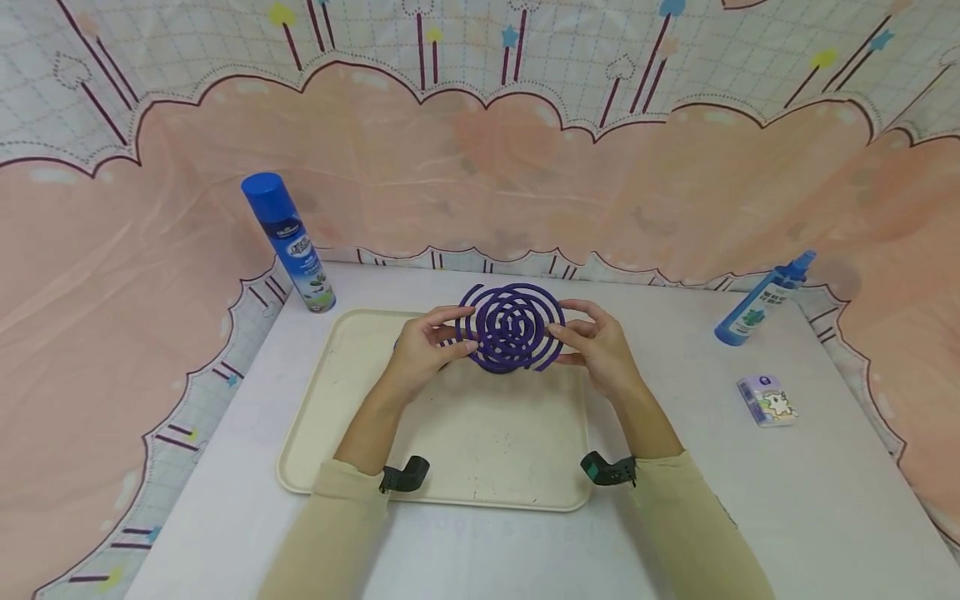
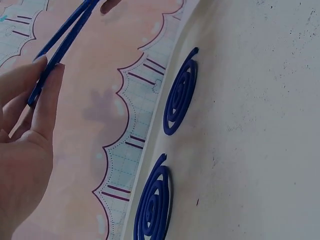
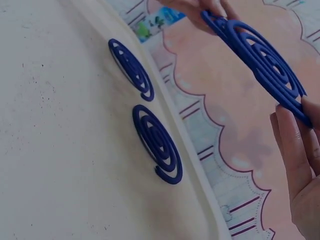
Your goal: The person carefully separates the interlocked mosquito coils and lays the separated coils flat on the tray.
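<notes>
A pair of dark blue mosquito coils (image 1: 514, 327), overlapping, is held up above the far part of a cream tray (image 1: 487, 450). My left hand (image 1: 417, 357) pinches their left edge between thumb and fingers. At the right edge my right hand (image 1: 606, 354) pinches with thumb and fingers. Seen edge-on in the left wrist view, the held coils (image 2: 61, 51) spread slightly apart from each other. Two more coils lie flat near the tray's far rim, one coil (image 3: 131, 69) beside another coil (image 3: 157, 144); the held ones mostly hide them in the head view.
A blue spray can (image 1: 300, 258) stands behind the tray's far left corner. To the right are a blue pump bottle (image 1: 761, 308) and a small patterned box (image 1: 767, 401). Dark specks dot the tray. A patterned cloth (image 1: 450, 183) hangs behind the white table (image 1: 675, 500).
</notes>
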The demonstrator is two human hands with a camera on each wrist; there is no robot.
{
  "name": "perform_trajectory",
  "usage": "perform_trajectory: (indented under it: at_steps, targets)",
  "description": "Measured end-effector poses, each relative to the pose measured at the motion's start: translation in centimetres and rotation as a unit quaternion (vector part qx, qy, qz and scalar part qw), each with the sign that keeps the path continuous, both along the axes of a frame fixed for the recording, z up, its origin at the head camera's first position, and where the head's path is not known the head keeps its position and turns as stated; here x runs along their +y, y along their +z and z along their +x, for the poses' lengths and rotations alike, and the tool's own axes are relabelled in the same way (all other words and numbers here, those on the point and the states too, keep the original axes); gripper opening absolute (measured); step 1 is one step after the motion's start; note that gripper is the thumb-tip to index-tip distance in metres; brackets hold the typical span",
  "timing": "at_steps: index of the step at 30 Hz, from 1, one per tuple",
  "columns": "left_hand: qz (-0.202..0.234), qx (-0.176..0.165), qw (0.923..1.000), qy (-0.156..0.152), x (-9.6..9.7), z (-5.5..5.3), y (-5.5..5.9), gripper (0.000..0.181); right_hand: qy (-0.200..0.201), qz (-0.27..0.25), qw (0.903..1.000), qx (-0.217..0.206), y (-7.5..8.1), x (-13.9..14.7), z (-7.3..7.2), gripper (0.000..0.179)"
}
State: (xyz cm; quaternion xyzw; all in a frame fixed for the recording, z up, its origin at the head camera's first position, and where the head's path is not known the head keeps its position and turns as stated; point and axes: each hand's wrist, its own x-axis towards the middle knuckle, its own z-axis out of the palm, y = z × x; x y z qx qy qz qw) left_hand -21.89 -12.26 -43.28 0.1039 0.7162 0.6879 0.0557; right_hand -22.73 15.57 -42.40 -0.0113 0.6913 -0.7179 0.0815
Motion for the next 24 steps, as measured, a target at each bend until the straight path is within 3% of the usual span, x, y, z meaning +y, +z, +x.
perform_trajectory:
  at_steps: [6, 12, 18, 24]
  targets:
    - [-0.016, -0.011, 0.9995, 0.026, -1.0, 0.2, 0.2, 0.051, -0.022, 0.004, 0.9996, 0.016, -0.3, 0.7, 0.2, 0.039]
    - [-0.03, -0.031, 0.998, 0.046, -3.0, 0.7, 0.2, 0.052, -0.022, 0.064, 0.9967, 0.044, -0.9, 1.7, 0.8, 0.035]
    - [-0.051, -0.053, 0.995, 0.068, -5.2, 2.0, -0.2, 0.052, -0.009, 0.122, 0.992, 0.029, -1.4, 2.5, 1.8, 0.04]
    - [-0.061, -0.063, 0.9934, 0.073, -7.0, 3.7, -0.7, 0.054, 0.02, 0.138, 0.9902, 0.008, -2.3, 3.0, 2.8, 0.043]
